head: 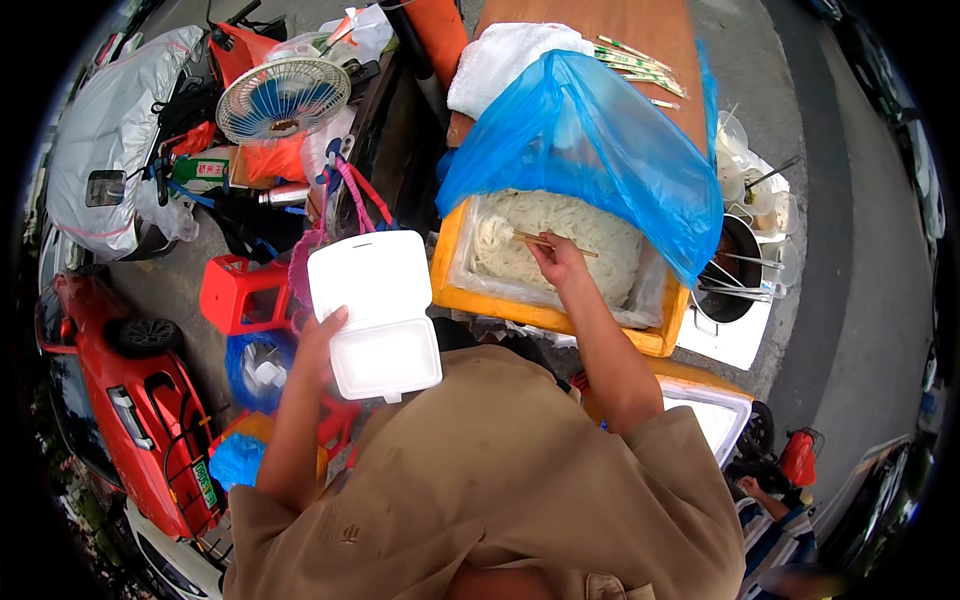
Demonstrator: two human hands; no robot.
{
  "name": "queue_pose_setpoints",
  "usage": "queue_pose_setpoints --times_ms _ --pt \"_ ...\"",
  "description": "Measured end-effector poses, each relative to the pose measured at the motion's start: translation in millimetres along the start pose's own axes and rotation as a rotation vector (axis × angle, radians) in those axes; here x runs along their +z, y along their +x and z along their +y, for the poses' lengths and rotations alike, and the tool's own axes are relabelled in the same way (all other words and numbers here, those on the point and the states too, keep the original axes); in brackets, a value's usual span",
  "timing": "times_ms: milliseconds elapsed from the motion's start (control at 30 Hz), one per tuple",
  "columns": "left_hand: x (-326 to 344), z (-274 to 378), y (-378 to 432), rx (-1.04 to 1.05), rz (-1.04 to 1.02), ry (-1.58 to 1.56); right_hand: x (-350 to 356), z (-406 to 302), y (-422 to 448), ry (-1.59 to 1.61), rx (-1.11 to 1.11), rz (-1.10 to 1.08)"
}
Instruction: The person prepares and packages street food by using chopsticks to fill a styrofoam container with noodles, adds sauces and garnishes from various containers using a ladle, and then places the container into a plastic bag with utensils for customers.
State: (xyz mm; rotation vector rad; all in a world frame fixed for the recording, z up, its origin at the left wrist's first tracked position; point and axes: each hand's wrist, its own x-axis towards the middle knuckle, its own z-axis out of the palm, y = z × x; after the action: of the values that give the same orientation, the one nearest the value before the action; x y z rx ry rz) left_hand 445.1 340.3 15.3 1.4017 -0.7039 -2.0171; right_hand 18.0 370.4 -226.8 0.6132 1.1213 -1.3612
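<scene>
My left hand (322,337) holds a white foam clamshell box (386,358) by its left side, lid folded back and nothing inside. In my right hand (559,259) is a pair of wooden chopsticks (529,238). Their tips touch a clump of pale noodles (493,234) at the left of a larger mass of noodles (577,225). These fill a yellow-edged box (555,319) lined with clear plastic. A blue plastic sheet (577,135) is drawn back over the far part of this box.
A white towel (510,56) and wrapped chopsticks (637,64) lie on a brown board (592,19). At right stand a dark pot (724,296) with utensils and several clear tubs (784,262). To the left are a fan (283,101), a red stool (244,296) and a parked red car (135,405). A person (772,525) is at lower right.
</scene>
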Motion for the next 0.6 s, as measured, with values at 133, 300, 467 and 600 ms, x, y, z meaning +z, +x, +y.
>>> queue_pose_setpoints --times_ms 133,300,467,600 --pt "-2.8 5.6 11.3 -0.134 -0.143 -0.053 -4.1 -9.0 -20.5 0.06 -0.05 -0.091" --pt "-13.3 17.2 24.6 -0.17 -0.172 -0.024 10.0 -13.5 -40.7 -0.127 -0.292 -0.001" --pt "-31.1 25.2 42.8 -0.216 -0.245 0.006 43.9 12.2 -10.2 -0.339 -0.323 0.094" --pt "-35.1 45.2 47.2 -0.24 -0.284 -0.03 33.3 12.9 5.8 -0.211 -0.27 0.087"
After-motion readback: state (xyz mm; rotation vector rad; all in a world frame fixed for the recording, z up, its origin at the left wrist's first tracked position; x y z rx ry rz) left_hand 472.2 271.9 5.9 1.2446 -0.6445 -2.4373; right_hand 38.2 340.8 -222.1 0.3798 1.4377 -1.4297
